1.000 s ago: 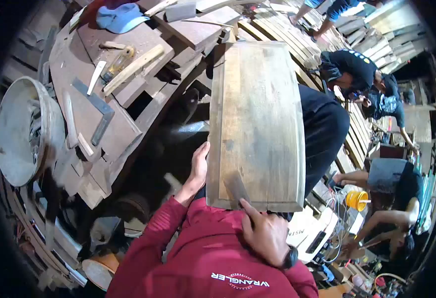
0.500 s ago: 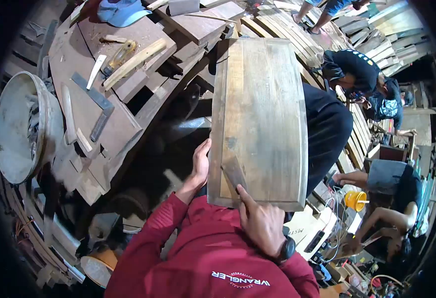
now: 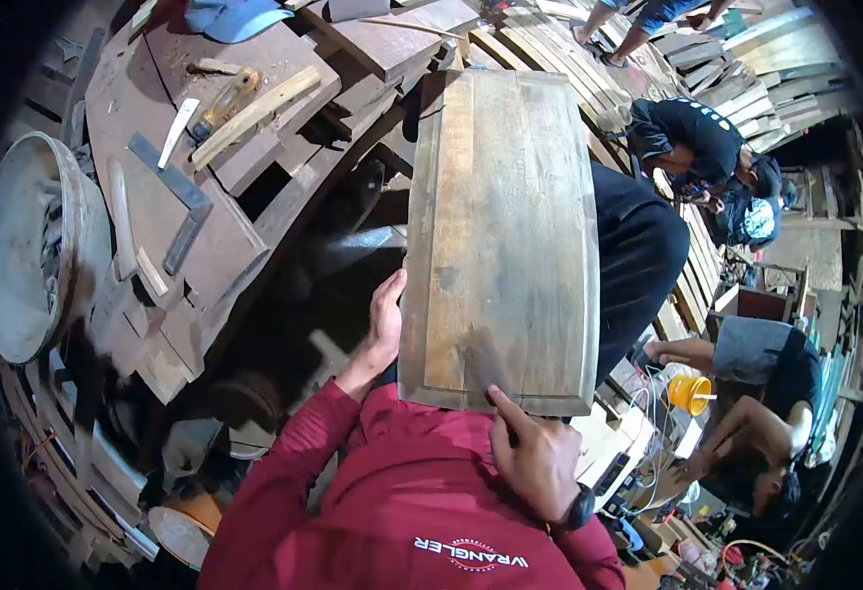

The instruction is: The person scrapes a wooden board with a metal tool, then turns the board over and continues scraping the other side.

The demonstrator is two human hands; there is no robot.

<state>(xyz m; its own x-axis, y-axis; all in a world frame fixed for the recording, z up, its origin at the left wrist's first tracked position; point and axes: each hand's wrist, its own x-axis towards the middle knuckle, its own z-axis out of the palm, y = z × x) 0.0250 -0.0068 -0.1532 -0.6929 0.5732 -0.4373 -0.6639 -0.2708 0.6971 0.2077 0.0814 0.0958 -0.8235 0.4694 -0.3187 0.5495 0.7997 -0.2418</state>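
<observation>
A wooden panel (image 3: 520,216) with a bevelled border lies lengthwise across my lap, its near end against my shirt. My left hand (image 3: 382,329) steadies its left edge, fingers along the side. Near the lower end, my right hand (image 3: 539,457) has its index finger stretched forward and the others curled. From under that fingertip a flat, dark, blade-like strip (image 3: 483,356) runs onto the panel's face, smeared by motion. The curled fingers hide the rest of what they hold.
On the bench at left lie a metal square (image 3: 183,208), a wood-handled tool (image 3: 227,103) and wooden strips. A round white container (image 3: 33,251) stands beside it. Co-workers (image 3: 692,143) sit at right, near a yellow bucket (image 3: 687,393). Stacked boards (image 3: 549,54) lie beyond.
The dark strip and my right index finger have shifted slightly right and down relative to the panel. My left hand stays at the panel's edge. The whole view has shifted slightly.
</observation>
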